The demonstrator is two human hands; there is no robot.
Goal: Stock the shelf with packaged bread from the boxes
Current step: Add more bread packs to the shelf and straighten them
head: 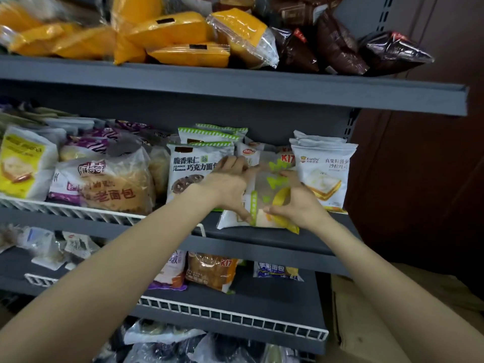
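**Bread pack half-seated at the shelf edge could tip out**

While both hands are clamped on the same bread pack point(272, 203) at the centre of the frame, it is not yet settled: its lower end sits at the front lip of the middle shelf point(262, 242), and its upper part leans back into the gap between the chocolate bread pack point(188, 169) on the left and the white sandwich pack point(323, 174) on the right. The left hand point(230, 184) presses on the upper left of the wrapper, fingers spread over it; the right hand point(296, 203) pinches the lower right corner

The likely trouble, as I judge it:

- This stretch of the shelf appears to have no white wire guard point(78, 210) like the one at the left of the frame, so a pack let go too near the lip may slide forward and fall toward the lower shelf point(235, 299) or the cardboard box point(366, 323) at lower right
- The gap is tight; pushing the pack in hard could knock over the neighbours, which stand upright and lean only on each other
- The wrapper looks thin and slippery, and the bread soft, so a firm squeeze may crush the loaf, while a loose pinch at one corner may let it twist
- Smaller packs stand behind it and could be shoved back out of sight
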